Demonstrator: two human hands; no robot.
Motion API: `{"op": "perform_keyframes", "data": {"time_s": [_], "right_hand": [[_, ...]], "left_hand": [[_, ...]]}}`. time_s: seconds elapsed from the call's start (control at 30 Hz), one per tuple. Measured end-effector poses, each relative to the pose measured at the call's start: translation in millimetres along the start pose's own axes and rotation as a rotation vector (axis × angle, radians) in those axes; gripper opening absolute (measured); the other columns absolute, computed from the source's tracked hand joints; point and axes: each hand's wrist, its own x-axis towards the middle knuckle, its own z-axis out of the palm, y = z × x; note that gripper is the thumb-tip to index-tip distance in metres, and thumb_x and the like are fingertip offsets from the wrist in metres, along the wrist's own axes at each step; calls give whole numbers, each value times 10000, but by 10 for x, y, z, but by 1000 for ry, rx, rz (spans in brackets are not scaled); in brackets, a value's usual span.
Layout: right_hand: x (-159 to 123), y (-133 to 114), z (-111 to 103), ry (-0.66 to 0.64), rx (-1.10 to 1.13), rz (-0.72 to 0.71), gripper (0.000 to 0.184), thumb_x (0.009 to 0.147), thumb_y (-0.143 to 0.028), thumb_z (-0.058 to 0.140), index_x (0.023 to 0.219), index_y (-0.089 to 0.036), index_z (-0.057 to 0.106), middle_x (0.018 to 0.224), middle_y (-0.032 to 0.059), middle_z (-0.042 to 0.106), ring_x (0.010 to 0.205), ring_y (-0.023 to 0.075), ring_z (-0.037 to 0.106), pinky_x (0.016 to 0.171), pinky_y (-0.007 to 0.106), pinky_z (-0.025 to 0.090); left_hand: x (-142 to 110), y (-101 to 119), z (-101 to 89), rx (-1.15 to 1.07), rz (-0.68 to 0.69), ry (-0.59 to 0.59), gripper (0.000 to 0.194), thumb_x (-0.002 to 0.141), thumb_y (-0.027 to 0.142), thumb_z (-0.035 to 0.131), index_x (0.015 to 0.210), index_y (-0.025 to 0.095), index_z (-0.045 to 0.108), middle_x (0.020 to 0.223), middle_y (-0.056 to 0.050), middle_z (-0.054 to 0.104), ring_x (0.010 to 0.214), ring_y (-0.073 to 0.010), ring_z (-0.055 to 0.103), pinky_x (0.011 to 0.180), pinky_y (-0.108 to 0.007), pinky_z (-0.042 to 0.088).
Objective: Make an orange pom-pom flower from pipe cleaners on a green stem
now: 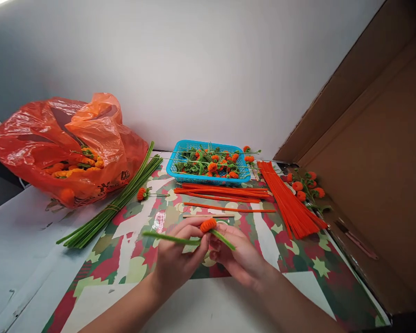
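My left hand (180, 256) and my right hand (239, 256) meet over the patterned table cover, both closed on one small craft piece. It is an orange pipe-cleaner ball (208, 225) with a green pipe cleaner (169, 238) running through it. The long green end sticks out to the left past my left fingers. A short green end (224, 239) points down right across my right fingers. A thin wooden stick (208, 216) lies on the cover just beyond my hands.
A blue basket (208, 176) of finished orange-and-green pieces stands at the back. Orange pipe cleaners (291, 203) lie loose and in a bundle on the right, a green bundle (114, 203) on the left. An orange plastic bag (69, 148) sits far left, brown cardboard (377, 185) on the right.
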Motion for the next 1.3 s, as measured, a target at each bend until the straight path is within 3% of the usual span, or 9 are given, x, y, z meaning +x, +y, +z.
{"op": "perform_keyframes", "data": {"time_s": [0.23,0.37,0.47,0.6,0.67,0.83,1.0,1.2,1.3], "right_hand": [[2,22,-31,104,-267,-194,304,763,-449,717,784,-152,658,647,-21,497,599,87,413,591,228,348],[-3,-64,-65,150,-633,-329,233,773,-382,680,698,-164,645,693,14,574,647,133,483,622,271,387],[-4,-182,-99,253,-763,-546,141,818,-321,617,799,-195,677,816,23,609,733,151,524,697,284,419],[25,-211,-114,84,-727,-481,258,855,-381,590,1056,-248,681,1012,34,606,827,159,551,733,286,444],[50,-165,-112,-17,-699,-440,265,831,-409,632,1037,-255,696,1004,30,591,806,149,538,725,282,446],[85,-84,-131,30,-638,-590,167,797,-401,695,829,-240,724,856,14,548,824,155,536,753,286,457],[28,-121,-125,75,-710,-759,43,774,-290,729,805,-266,744,891,15,577,871,164,563,813,314,467],[-70,-194,-134,-66,-1016,-1050,300,775,-124,619,951,-330,747,892,27,656,854,197,600,777,372,487],[-66,-200,-157,-103,-1074,-1062,284,789,-157,614,967,-335,745,907,35,686,862,212,619,770,388,498]], "left_hand": [[23,-23,50,-455,-495,-16,97,858,215,618,954,208,611,944,-55,677,939,-191,643,837,-311,553],[87,-15,10,-586,-636,-55,131,853,285,642,941,210,582,914,-39,655,857,-175,641,733,-287,578],[139,5,-27,-645,-712,-100,162,839,346,650,900,204,601,885,-31,618,775,-162,633,623,-255,587],[170,39,-46,-694,-805,-231,211,802,394,675,852,190,664,969,-66,631,737,-167,639,605,-270,591],[168,47,-50,-718,-842,-279,205,795,393,678,836,193,691,1058,-86,642,764,-177,644,608,-273,590],[160,33,-64,-807,-860,-335,273,744,393,721,958,225,725,1061,-102,681,768,-190,657,600,-275,585],[182,34,-68,-691,-783,-316,267,779,380,703,980,205,726,960,-100,711,742,-178,659,604,-265,574],[161,12,-81,-525,-644,-206,245,804,393,684,949,200,725,1027,-98,701,992,-242,647,789,-305,556],[147,-3,-86,-500,-598,-190,236,822,387,667,952,193,704,1012,-95,686,1023,-240,629,831,-306,537]]}}
